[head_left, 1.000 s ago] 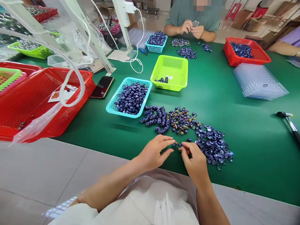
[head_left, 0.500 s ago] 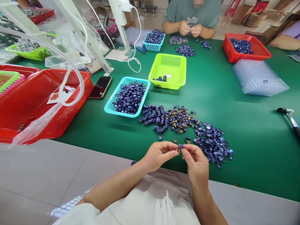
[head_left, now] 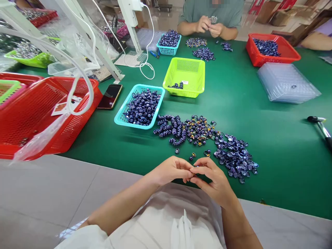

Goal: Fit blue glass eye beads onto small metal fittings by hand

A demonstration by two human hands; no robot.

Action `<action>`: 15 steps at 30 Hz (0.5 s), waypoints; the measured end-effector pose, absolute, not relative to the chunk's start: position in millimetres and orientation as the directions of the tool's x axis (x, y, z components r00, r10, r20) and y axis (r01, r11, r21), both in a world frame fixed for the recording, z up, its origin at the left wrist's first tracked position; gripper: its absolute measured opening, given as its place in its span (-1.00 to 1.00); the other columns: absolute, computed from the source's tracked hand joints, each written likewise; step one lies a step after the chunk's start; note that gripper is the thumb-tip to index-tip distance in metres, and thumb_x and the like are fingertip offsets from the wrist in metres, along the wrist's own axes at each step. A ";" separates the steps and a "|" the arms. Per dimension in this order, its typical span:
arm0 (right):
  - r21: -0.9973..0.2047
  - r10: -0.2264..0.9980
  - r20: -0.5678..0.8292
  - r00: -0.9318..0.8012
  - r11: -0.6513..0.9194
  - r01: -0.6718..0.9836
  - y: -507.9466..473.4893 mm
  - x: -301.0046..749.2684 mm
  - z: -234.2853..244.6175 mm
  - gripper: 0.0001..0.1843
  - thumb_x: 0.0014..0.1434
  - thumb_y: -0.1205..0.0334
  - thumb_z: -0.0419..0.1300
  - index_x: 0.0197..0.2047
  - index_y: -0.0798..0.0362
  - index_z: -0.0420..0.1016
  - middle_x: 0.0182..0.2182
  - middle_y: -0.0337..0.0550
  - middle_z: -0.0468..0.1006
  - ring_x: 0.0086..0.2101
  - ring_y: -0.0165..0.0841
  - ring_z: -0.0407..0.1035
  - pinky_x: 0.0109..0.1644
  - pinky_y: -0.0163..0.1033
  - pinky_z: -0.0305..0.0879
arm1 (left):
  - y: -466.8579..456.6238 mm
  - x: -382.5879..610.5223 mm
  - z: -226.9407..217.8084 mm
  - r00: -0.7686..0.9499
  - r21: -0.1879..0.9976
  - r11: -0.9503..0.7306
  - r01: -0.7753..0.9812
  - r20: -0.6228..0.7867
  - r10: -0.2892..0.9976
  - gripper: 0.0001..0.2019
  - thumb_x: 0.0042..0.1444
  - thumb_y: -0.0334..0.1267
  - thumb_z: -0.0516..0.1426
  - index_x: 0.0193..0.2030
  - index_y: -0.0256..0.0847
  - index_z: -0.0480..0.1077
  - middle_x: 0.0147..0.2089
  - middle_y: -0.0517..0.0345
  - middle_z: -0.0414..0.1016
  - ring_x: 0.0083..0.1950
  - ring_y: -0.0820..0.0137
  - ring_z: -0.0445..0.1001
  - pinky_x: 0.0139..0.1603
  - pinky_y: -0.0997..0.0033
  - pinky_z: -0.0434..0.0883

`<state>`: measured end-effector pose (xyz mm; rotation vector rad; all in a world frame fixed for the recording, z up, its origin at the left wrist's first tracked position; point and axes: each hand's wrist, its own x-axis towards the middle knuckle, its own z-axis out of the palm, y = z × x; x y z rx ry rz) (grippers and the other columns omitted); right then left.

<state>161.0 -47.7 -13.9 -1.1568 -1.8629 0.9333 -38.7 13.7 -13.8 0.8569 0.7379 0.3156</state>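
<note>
My left hand [head_left: 171,170] and my right hand [head_left: 212,180] meet fingertip to fingertip at the near edge of the green table [head_left: 259,114]. Both pinch a small part that their fingers hide. Just beyond them lie a few loose small pieces [head_left: 192,155]. Farther out sit a heap of shiny blue stones [head_left: 234,155], a mixed pile of small metal clasps [head_left: 198,128] and rows of stacked blue pieces [head_left: 171,128].
A teal basket of blue stones [head_left: 141,107], a yellow-green basket [head_left: 184,76], a phone [head_left: 110,97] and red baskets [head_left: 38,110] stand left and centre. Clear trays [head_left: 286,83] and a hammer [head_left: 320,126] lie right. A person's hands [head_left: 209,26] work across the table.
My hands left the tabletop with a small blue piece between them, then drew back toward me and closed together so the piece is now hidden.
</note>
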 end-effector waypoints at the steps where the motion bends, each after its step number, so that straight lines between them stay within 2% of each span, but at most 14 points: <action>1: -0.856 0.921 0.201 -0.334 0.331 0.398 -47.9 161.4 -14.5 -0.75 0.25 0.32 0.25 -0.02 -0.13 0.51 -0.10 -0.14 0.40 -0.09 -0.33 0.40 -0.04 -0.22 0.41 | 14.5 -39.4 -13.2 0.716 0.785 0.617 0.064 -0.467 0.519 -0.82 -0.05 -0.28 0.32 -0.28 -0.30 0.63 -0.46 0.18 0.54 -0.45 0.53 0.39 -0.34 0.51 0.35; 4: -0.846 0.918 0.168 -0.360 0.322 0.426 -48.1 162.7 -14.8 -0.82 0.25 0.31 0.25 -0.08 -0.11 0.51 -0.09 -0.14 0.41 -0.09 -0.32 0.41 -0.04 -0.21 0.41 | 16.5 -41.7 -11.3 0.741 0.814 0.567 0.126 -0.457 0.492 -0.84 -0.01 -0.28 0.30 -0.28 -0.30 0.63 -0.46 0.20 0.52 -0.44 0.54 0.35 -0.34 0.53 0.32; 10: -0.820 0.904 0.204 -0.376 0.368 0.439 -48.2 163.0 -15.5 -0.80 0.26 0.41 0.17 -0.12 -0.08 0.47 -0.13 -0.15 0.47 -0.10 -0.32 0.41 -0.06 -0.18 0.42 | 15.1 -45.8 -18.0 0.802 0.823 0.557 0.108 -0.403 0.441 -0.71 0.09 -0.10 0.28 -0.20 -0.30 0.60 -0.35 0.11 0.57 -0.40 0.49 0.38 -0.34 0.49 0.35; 15: -0.764 0.908 0.257 -0.331 0.401 0.505 -50.7 159.5 -16.3 -0.72 0.24 0.45 0.15 -0.03 -0.06 0.44 -0.04 -0.07 0.46 0.00 -0.25 0.36 0.06 -0.05 0.37 | 12.1 -45.7 -22.2 0.788 0.752 0.657 0.053 -0.435 0.435 -0.52 0.07 -0.07 0.31 0.06 -0.32 0.45 -0.35 0.08 0.58 -0.39 0.46 0.44 -0.36 0.47 0.38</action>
